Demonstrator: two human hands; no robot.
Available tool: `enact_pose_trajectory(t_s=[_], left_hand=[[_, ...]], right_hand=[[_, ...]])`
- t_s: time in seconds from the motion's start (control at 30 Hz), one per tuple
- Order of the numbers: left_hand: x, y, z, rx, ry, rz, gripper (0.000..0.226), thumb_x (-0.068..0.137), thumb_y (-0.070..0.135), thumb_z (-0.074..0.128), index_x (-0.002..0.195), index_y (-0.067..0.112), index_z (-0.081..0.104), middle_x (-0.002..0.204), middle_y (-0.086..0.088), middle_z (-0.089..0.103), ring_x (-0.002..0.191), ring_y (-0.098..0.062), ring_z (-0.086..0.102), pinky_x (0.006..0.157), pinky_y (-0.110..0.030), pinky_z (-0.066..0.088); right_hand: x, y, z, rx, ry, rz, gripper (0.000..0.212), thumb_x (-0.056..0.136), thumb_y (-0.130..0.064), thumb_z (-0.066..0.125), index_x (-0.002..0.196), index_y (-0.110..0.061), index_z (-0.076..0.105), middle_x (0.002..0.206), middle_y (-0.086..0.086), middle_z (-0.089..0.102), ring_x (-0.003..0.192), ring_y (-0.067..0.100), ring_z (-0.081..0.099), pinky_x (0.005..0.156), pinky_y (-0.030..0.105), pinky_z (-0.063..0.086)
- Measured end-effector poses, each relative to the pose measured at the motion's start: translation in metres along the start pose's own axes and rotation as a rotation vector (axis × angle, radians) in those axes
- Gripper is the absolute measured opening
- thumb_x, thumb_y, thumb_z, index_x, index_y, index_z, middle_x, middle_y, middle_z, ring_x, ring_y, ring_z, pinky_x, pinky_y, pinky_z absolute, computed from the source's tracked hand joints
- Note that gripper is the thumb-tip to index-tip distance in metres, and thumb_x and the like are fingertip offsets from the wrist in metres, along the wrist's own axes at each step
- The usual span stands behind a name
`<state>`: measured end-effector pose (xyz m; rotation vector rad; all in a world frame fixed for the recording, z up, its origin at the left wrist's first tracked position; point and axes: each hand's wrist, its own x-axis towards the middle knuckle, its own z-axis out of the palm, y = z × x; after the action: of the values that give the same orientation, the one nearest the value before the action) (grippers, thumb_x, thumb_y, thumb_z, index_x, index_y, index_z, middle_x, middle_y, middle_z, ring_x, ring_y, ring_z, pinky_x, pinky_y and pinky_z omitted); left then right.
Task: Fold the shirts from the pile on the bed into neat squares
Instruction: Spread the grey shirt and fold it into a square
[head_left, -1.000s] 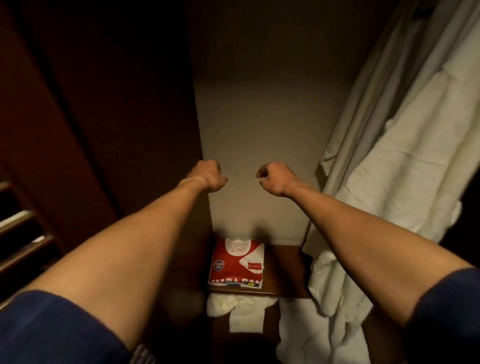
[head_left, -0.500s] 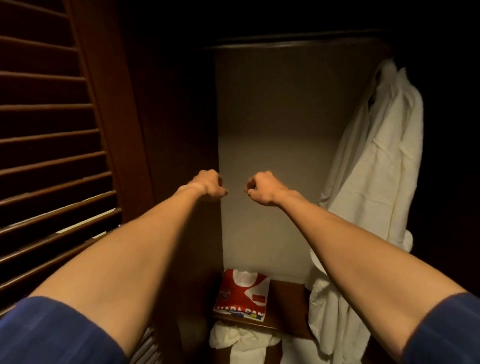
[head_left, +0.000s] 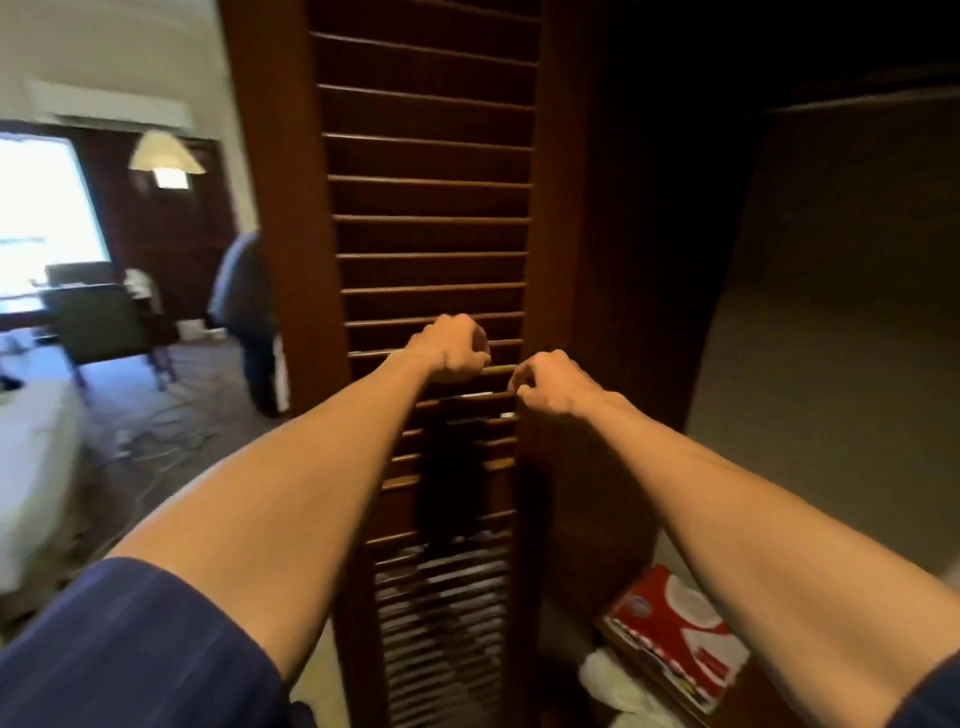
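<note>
Red folded shirt (head_left: 670, 629) partly behind right forearm.

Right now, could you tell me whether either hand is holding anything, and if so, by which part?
Nothing is held. The left hand and right hand are both curled into empty fists in front of the louvred door.

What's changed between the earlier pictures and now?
The view has swung left, from inside the closet to the dark wooden louvred door, with the bedroom now showing beyond it. The white robe has gone out of sight. The folded red and white shirt now sits at lower right. Unchanged: left hand and right hand stay raised, fingers curled, holding nothing.
</note>
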<state>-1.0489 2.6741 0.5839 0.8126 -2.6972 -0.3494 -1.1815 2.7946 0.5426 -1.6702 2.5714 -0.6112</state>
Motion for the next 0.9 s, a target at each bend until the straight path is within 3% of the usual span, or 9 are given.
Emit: enact_pose_trajectory(t_s=[0.17, 0.3, 0.5, 0.67, 0.9], left_hand=[[-0.074, -0.111, -0.064, 0.087, 0.094, -0.246, 0.019, 0.092, 0.028, 0.064, 0.106, 0.020, 0.073, 0.109, 0.000, 0.069, 0.105, -0.019, 0.063, 0.092, -0.035, 0.050], [-0.137, -0.194, -0.100, 0.170, 0.175, -0.465, 0.019, 0.088, 0.030, 0.068, 0.100, 0.018, 0.076, 0.104, -0.008, 0.072, 0.098, -0.028, 0.066, 0.086, -0.038, 0.054], [-0.211, -0.302, -0.137, 0.240, 0.186, -0.665, 0.017, 0.088, 0.021, 0.065, 0.096, 0.013, 0.077, 0.104, -0.008, 0.073, 0.098, -0.024, 0.065, 0.087, -0.033, 0.052], [-0.230, -0.379, -0.165, 0.257, 0.204, -0.693, 0.019, 0.091, 0.018, 0.062, 0.101, 0.012, 0.076, 0.108, -0.003, 0.071, 0.094, -0.018, 0.060, 0.082, -0.032, 0.048], [-0.201, -0.481, -0.174, 0.230, 0.203, -0.690, 0.018, 0.093, 0.021, 0.063, 0.105, 0.014, 0.075, 0.114, -0.004, 0.070, 0.100, -0.021, 0.062, 0.089, -0.038, 0.052]], right_hand=[[0.037, -0.118, 0.045, 0.093, -0.095, -0.256, 0.021, 0.093, -0.015, 0.056, 0.102, -0.018, 0.074, 0.108, 0.005, 0.070, 0.105, 0.020, 0.063, 0.093, 0.038, 0.053], [0.057, -0.217, 0.086, 0.101, -0.138, -0.484, 0.022, 0.088, -0.014, 0.056, 0.091, -0.022, 0.075, 0.100, 0.004, 0.071, 0.097, 0.023, 0.065, 0.086, 0.037, 0.055], [0.086, -0.356, 0.141, 0.121, -0.201, -0.785, 0.025, 0.087, -0.009, 0.057, 0.100, -0.009, 0.077, 0.105, 0.008, 0.074, 0.096, 0.022, 0.067, 0.092, 0.039, 0.054], [0.134, -0.430, 0.180, 0.145, -0.199, -0.859, 0.024, 0.089, -0.009, 0.057, 0.101, -0.010, 0.078, 0.105, 0.007, 0.074, 0.094, 0.020, 0.067, 0.093, 0.040, 0.054], [0.224, -0.493, 0.237, 0.148, -0.206, -0.840, 0.022, 0.092, -0.010, 0.058, 0.101, -0.011, 0.078, 0.103, 0.005, 0.074, 0.091, 0.019, 0.067, 0.094, 0.039, 0.055]])
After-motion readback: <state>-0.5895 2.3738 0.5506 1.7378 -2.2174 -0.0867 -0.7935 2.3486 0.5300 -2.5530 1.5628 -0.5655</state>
